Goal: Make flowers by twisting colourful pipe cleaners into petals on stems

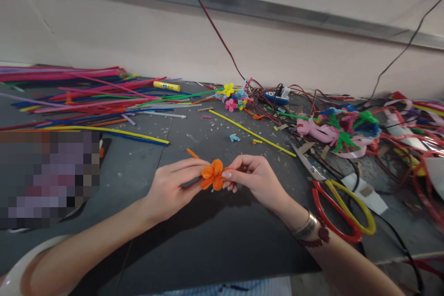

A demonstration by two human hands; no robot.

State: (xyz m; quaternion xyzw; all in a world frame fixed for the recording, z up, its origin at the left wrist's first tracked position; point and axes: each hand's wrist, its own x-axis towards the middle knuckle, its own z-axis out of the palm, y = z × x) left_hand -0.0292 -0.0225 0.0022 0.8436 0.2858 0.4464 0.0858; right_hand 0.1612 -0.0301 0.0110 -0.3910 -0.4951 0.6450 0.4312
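An orange pipe-cleaner flower [212,175] with several looped petals is held up over the dark table, between both hands. My left hand [178,185] grips its left side with the fingers closed. On the right side, the thumb and fingertips of my right hand [248,175] pinch a petal. A short orange stem end [192,153] sticks out behind the left fingers. Beyond the hands, a yellow pipe cleaner [256,132] lies slanted across the table, with a small light blue bent piece [235,138] near it.
Large scissors [338,203] with red and yellow handles lie to the right. Many loose pipe cleaners [104,97] and a yellow glue stick [167,86] are at the back left. Small finished flowers [231,97], wires and a pink bundle [317,132] lie at the back and right.
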